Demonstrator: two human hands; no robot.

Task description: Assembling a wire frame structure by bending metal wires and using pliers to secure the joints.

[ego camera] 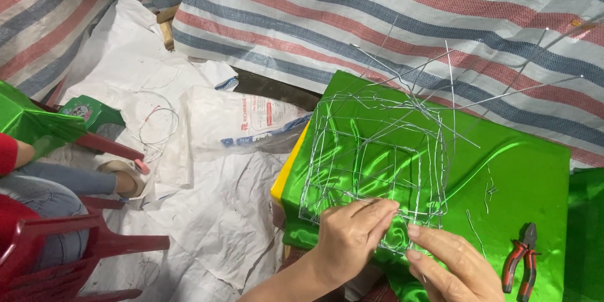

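Note:
A square grid frame of thin silver wire (371, 157) lies on shiny green satin cloth (522, 170), with long loose wire ends sticking up and to the right. My left hand (352, 236) rests on the frame's near edge, fingers bent over the wires. To its right, my right hand (450, 264) pinches the same near edge with fingertips touching the wire. Red-handled pliers (521, 261) lie on the cloth to the right of my right hand, untouched.
A striped tarpaulin (377, 6) hangs behind. White plastic sheets and a printed sack (245, 123) cover the floor at left, with a loose wire coil (157, 123). Another person's leg and foot (94, 179) and a red plastic chair (56, 245) sit at far left.

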